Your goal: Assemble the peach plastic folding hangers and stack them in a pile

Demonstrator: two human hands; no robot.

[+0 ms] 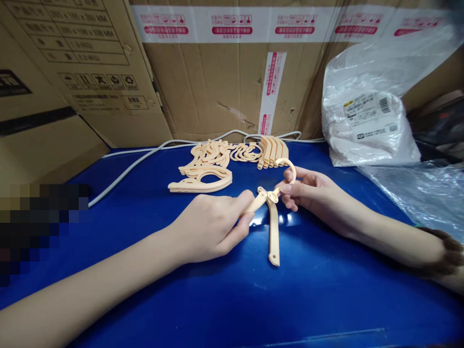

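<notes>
Between my hands is a cream plastic folding hanger [274,232], with one arm hanging down toward me and a curved hook at its top right. My left hand [217,224] is closed around the other arm, pinching it between thumb and fingers. My right hand [308,191] grips the hook near its base with thumb and fingertips. A round joint [272,196] sits where the arms and hook meet. Behind my left hand lies a small stack of folded cream hangers [203,186]. Loose cream arm pieces [212,152], hook pieces [248,152] and a row of curved arms [273,150] lie farther back.
A white cable [126,181] runs along the back of the blue table [232,299]. Cardboard boxes [217,92] wall off the rear and left. At the back right stands a white plastic bag [369,116] with a label, and clear plastic film [427,193] spreads before it.
</notes>
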